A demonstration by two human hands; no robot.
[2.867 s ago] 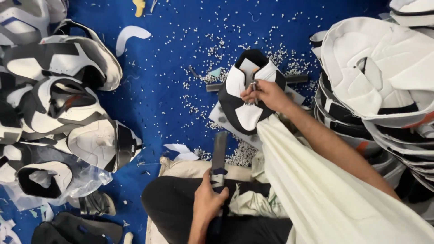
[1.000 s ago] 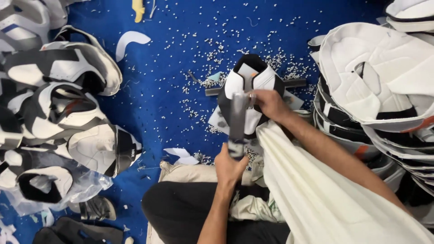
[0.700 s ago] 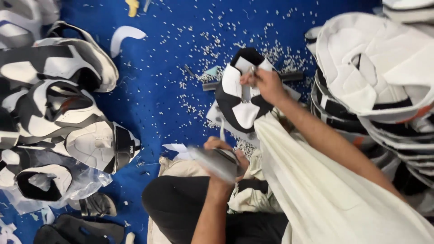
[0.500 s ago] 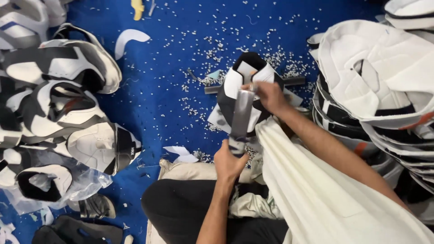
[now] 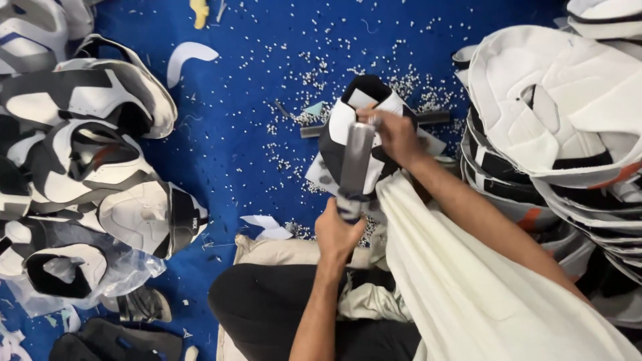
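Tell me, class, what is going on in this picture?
A person sits on a blue floor littered with small white bits. The left hand grips a metal bar-shaped tool by its lower end, its top over a black-and-white shoe upper. The right hand holds a small part against that upper. Stacks of similar shoe uppers lie at the left and at the right.

Light: bright, even, from overhead.
Shadows: soft and short.
Blur: metal bar [image 5: 356, 160] smeared by motion.
Edges: slightly stretched.
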